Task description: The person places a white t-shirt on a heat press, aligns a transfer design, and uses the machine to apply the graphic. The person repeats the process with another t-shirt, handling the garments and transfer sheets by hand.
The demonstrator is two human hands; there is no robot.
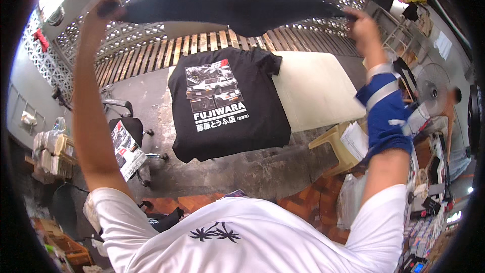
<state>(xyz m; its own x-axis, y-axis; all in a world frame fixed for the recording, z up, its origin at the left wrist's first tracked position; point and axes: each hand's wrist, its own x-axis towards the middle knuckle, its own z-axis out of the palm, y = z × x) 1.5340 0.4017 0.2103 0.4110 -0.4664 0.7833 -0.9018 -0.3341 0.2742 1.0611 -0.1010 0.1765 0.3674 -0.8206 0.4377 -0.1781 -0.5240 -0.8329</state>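
Note:
Both my arms are raised toward the far side, spreading a dark shirt-like cloth (227, 7) in the air between them. My left hand (107, 7) grips its left end at the upper left. At the other end, my right hand (362, 28) pinches the right corner. The cloth sags in the middle and is slightly blurred. Below it, a black T-shirt (268, 106) lies on a pale table (316, 88), its car print facing up and its near edge hanging over the side. A blue band with a grey stripe wraps my right forearm.
An office chair (126, 129) with a printed sheet stands left of the table. On the right are a beige stool (333, 146) with papers and a standing fan (433, 88). Wooden slats (136, 63) line the far wall. Cluttered shelves crowd both sides.

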